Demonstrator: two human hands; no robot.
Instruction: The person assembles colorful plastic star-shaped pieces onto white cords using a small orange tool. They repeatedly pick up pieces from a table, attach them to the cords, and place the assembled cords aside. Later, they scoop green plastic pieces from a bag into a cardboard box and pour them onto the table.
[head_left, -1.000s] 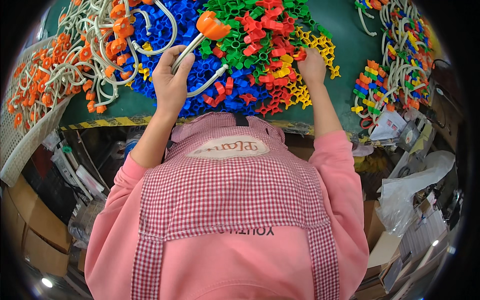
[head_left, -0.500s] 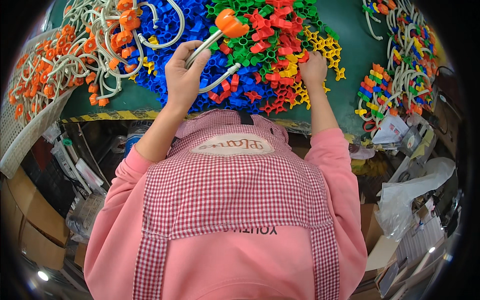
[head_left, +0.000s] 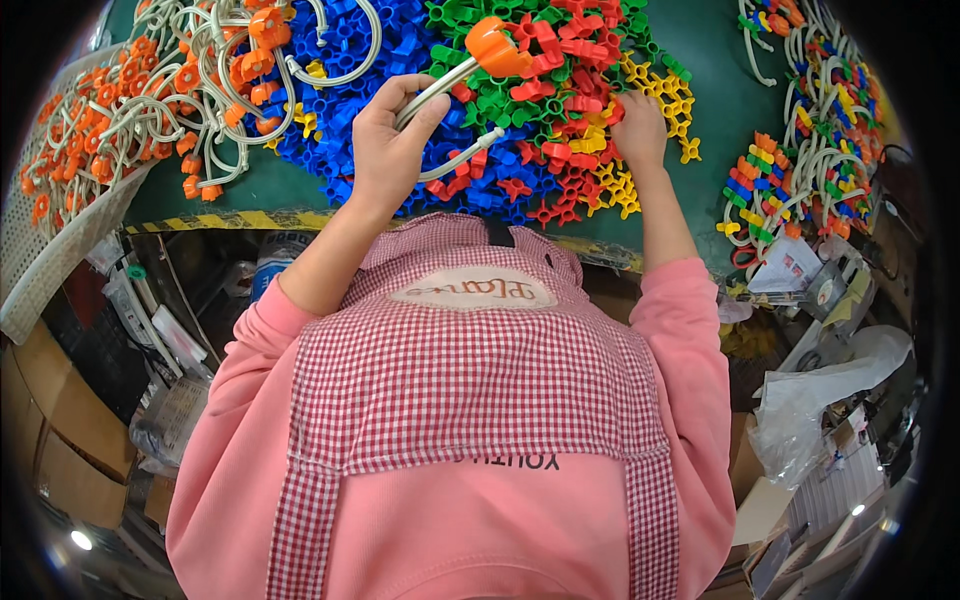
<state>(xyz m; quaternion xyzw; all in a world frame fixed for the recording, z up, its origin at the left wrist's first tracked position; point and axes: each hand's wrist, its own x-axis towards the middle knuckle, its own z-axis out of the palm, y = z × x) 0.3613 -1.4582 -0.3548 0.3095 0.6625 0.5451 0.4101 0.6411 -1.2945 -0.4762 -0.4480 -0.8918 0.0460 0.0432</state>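
My left hand [head_left: 390,145] is closed around a pale cord [head_left: 436,92] above the blue pieces. An orange cup-shaped end piece [head_left: 497,47] tops the cord, tilted up to the right. The cord's other end curves out below the hand and finishes in a knotted tip [head_left: 490,138]. At the right of the pile, my right hand [head_left: 641,128] has its fingers curled down among red pieces [head_left: 585,150] and yellow star-shaped pieces [head_left: 668,92]. Its fingertips are partly hidden, and I cannot make out what they pinch. Blue pieces [head_left: 345,120] and green pieces [head_left: 500,105] lie between the hands.
On the left, a white perforated basket [head_left: 45,270] holds many cords with orange ends [head_left: 105,125]. Cords strung with coloured pieces [head_left: 765,185] lie at the right of the green table [head_left: 735,90]. A yellow-black striped edge [head_left: 240,219] runs along the table's near side.
The view has shifted slightly. My left hand has carried the cord and its orange end a little to the right. My right hand stays at the same part of the pile.
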